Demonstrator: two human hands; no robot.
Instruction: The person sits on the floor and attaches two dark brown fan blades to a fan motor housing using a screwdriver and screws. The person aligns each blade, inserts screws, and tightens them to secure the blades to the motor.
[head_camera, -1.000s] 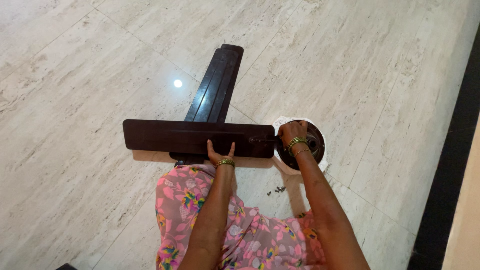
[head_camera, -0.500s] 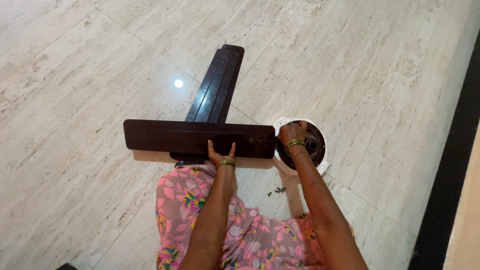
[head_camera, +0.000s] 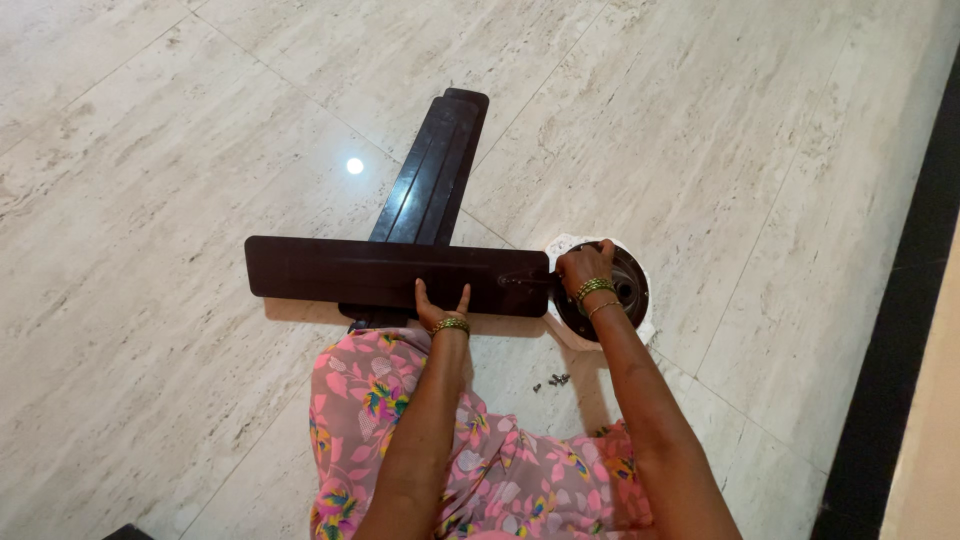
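A dark brown ceiling fan blade (head_camera: 395, 276) is seen lying across the centre of the frame on the pale marble floor (head_camera: 150, 380), laid over a stack of further blades (head_camera: 432, 170) running toward the top. Its near edge is pinched by the left hand (head_camera: 440, 305), fingers spread. Small screws (head_camera: 553, 381) lie below. At the right, the round fan motor (head_camera: 615, 290) is gripped by the right hand (head_camera: 583, 267), fingers curled on its rim.
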